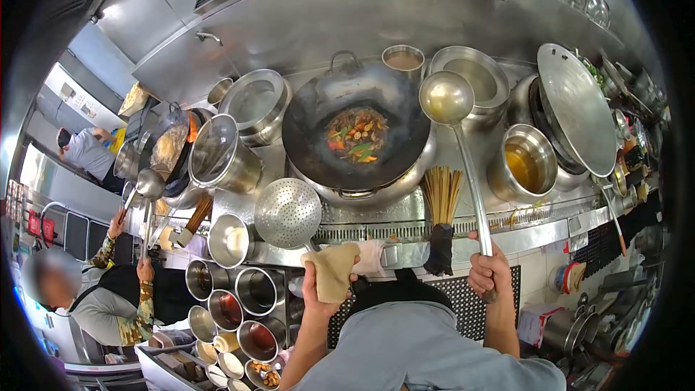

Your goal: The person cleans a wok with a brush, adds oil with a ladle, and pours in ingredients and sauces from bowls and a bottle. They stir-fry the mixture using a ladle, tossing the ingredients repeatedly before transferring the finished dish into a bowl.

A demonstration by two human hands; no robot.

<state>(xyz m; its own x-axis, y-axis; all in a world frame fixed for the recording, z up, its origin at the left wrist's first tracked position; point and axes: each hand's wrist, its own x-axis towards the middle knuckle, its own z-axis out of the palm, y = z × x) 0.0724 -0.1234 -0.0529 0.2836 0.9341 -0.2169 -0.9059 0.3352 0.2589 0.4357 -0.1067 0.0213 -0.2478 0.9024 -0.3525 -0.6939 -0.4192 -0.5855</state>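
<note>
My left hand (316, 295) is closed around a folded beige cloth (333, 272). The handle of a perforated skimmer (288, 212) runs down to this cloth; whether I grip it through the fabric is hidden. In my right hand (491, 273) is the long handle of a ladle (447, 98), its bowl raised to the right of the wok (304, 137). Sauced food (357, 135) with red, orange and green pieces lies at the wok's bottom, away from both tools. A bamboo wok brush (441, 199) stands between my hands.
An oil pot (523, 163) and a large tilted pan (577, 108) stand on the right. Several steel sauce containers (258, 340) are at lower left. A co-worker (108, 304) holds a ladle and another utensil at the left station; another person (90, 150) is farther back.
</note>
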